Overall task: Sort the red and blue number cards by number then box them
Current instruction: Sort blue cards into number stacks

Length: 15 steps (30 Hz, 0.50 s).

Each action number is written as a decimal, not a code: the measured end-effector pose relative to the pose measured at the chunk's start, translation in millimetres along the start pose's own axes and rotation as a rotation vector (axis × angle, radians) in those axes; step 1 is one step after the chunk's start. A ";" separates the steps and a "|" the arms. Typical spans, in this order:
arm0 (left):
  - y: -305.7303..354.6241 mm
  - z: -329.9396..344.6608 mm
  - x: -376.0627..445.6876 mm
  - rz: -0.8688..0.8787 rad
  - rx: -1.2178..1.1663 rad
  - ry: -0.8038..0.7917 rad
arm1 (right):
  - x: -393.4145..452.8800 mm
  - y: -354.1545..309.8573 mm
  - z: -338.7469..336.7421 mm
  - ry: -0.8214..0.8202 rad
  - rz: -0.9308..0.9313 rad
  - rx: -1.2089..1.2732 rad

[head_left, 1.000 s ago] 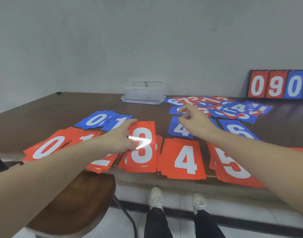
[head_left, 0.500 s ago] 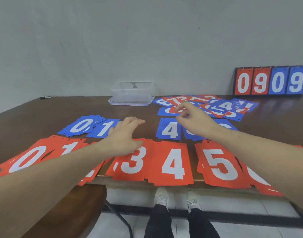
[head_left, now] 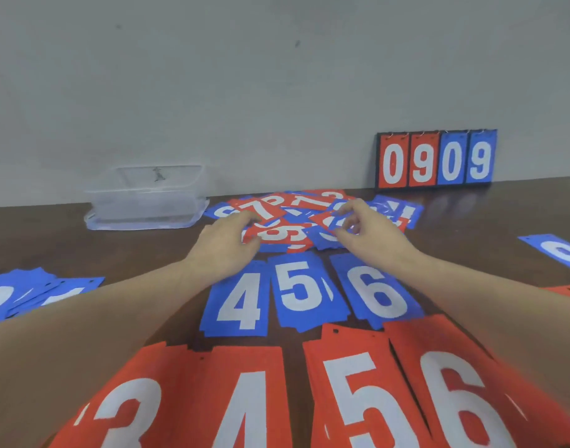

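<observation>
Sorted blue, 9 o'clock: piles of low-number blue cards lie at the bench's left edge, digits cut off by the frame.
Box, 11 o'clock: the clear plastic box sits against the wall with no cards visible inside — boxing has not begun, by the look of it.
Left hand: the left hand has fingers curled onto a red card at the near edge of the heap; whether it truly grips is hard to tell.
Unsorted heap, 12 o'clock: a mixed red-and-blue heap remains to be sorted.
Right hand: the right hand pinches a small blue card on the heap.
Sorted centre: blue 4, blue 5 and blue 6 piles, with red 3, red 4, red 5 and red 6 piles nearer — roughly mid-task.
Far right, 3 o'clock: a lone blue card.
Scoreboard, 1 o'clock: a flip scoreboard reads 0909.
</observation>
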<state>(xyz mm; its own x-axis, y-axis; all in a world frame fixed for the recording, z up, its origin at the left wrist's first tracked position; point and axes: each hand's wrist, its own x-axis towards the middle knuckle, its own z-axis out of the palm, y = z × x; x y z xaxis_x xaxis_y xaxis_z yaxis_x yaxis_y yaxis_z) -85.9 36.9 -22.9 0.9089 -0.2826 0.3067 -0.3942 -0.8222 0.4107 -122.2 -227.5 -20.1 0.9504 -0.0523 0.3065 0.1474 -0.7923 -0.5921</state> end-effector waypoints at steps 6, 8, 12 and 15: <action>-9.6 32.1 60.1 0.049 0.035 0.075 | 26.6 56.9 -13.7 -0.029 0.106 -0.148; -13.4 38.7 78.4 0.011 0.068 0.057 | 35.1 70.2 -14.2 -0.057 0.093 -0.229; -19.4 51.4 102.7 -0.146 0.072 -0.034 | 57.4 87.3 -12.3 -0.072 0.120 -0.257; -26.5 63.5 105.7 -0.191 0.093 -0.070 | 71.4 97.2 -10.4 -0.071 0.166 -0.244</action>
<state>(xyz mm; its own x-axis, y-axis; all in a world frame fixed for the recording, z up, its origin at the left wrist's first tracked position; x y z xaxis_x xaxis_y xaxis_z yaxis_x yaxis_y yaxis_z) 29.3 -2.6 -55.9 0.9744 -0.1484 0.1689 -0.2026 -0.9051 0.3738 -42.9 -314.6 -48.0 0.9740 -0.1578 0.1623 -0.0738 -0.8993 -0.4310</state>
